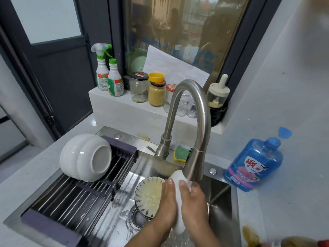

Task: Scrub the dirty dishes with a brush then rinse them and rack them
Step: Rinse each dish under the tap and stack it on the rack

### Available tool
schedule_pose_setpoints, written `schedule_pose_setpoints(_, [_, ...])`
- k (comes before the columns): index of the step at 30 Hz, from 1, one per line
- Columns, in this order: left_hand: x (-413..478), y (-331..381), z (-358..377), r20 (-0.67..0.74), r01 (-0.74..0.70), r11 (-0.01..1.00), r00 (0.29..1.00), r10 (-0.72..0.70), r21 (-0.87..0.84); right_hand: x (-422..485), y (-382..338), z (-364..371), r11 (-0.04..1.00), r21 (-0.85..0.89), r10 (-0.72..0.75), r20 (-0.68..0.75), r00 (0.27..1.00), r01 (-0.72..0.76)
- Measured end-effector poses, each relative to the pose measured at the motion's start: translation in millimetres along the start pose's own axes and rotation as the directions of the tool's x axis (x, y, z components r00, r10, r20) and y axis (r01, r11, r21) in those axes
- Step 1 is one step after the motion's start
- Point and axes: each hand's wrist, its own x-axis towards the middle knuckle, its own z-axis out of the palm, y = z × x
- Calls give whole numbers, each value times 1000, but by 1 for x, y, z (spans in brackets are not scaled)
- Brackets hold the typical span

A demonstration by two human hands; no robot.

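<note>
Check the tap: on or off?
On: water streams from the faucet head onto the white dish pressed between the left hand and right hand.

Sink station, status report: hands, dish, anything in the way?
Left hand and right hand pressed flat on white dish, under running faucet. Patterned bowl dirty in sink. Rack has room beside white bowls.

You are reaching both forearms forward and close together, holding your left hand (167,202) and right hand (195,198) palm to palm, fingers lying straight and pointing away from you, each hand pressing flat against one face of the dish (176,177) standing on edge between them.
</note>
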Motion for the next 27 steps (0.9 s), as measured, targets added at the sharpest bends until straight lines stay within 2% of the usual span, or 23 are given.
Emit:
schedule_pose_setpoints(1, [-6,9,-1,1,71,995,997,-71,-73,-2,2,1,1000,-22,-18,41,999,19])
schedule_pose_setpoints(4, [-4,29,-18,162,293,925,952,-259,-241,-9,8,-4,974,-142,-146,188,971,174])
schedule_pose_setpoints(7, [-1,46,-40,259,387,855,915,-309,-345,-12,14,-12,893,-296,-228,354,907,339])
schedule_pose_setpoints(10, [-1,50,-49,241,423,853,901,-360,-306,-11,20,-16,770,-400,-263,511,818,498])
schedule_pose_setpoints(16, [-3,23,-55,46,354,886,933,-358,-299,-11,32,-29,599,-512,-136,693,708,616])
schedule_pose_setpoints(20, [-2,1,-57,-67,262,897,950,-304,-357,-7,56,-41,622,-568,-158,583,797,539])
schedule_pose_setpoints(22, [-4,-4,-57,-120,232,892,947,-298,-389,-1,66,-45,612,-596,-254,475,843,520])
schedule_pose_setpoints(25, [-7,-7,-58,-182,196,894,940,-287,-402,7,62,-48,578,-678,-427,225,876,455])
schedule_pose_setpoints(26, [-8,-8,-57,-190,190,892,939,-288,-411,8,55,-48,603,-696,-401,160,902,391])
schedule_pose_setpoints(27, [-8,-8,-56,-202,191,889,934,-295,-416,11,46,-48,655,-692,-311,119,943,304])
